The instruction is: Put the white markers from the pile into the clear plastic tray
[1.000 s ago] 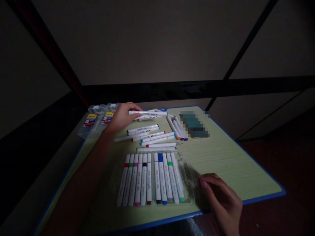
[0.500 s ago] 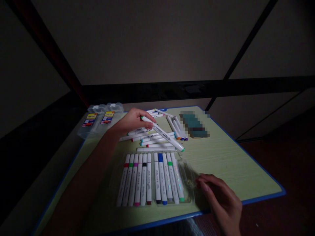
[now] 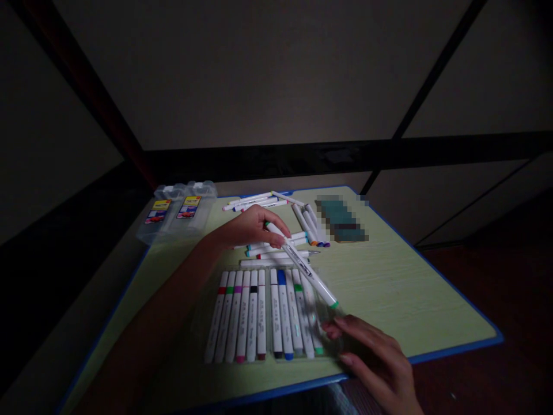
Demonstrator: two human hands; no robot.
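Observation:
Between the thumb and fingers of my left hand (image 3: 259,226) is a white marker (image 3: 307,270) with green ends, slanting down to the right. Its lower tip hangs just above my right hand (image 3: 374,351), whose thumb and fingers are apart with nothing between them. Below the held marker lies a clear plastic case (image 3: 268,323) in two halves, each with a row of white markers. The left row (image 3: 237,317) has caps marked red, green, purple and black; the right row (image 3: 289,314) includes blue and green ones. The case's right edge is partly hidden by my right hand.
Loose markers (image 3: 259,202) lie scattered behind the case, and a small group (image 3: 306,222) rests further right. Clear empty cases with yellow labels (image 3: 175,216) stand at the back left. A blurred-out teal rectangle (image 3: 341,218) lies at the back right. The table has a blue edge (image 3: 458,349).
My left hand has moved right and toward me with the marker, which now tilts more steeply. My right hand has shifted left, with its fingers opening, toward the marker's lower tip.

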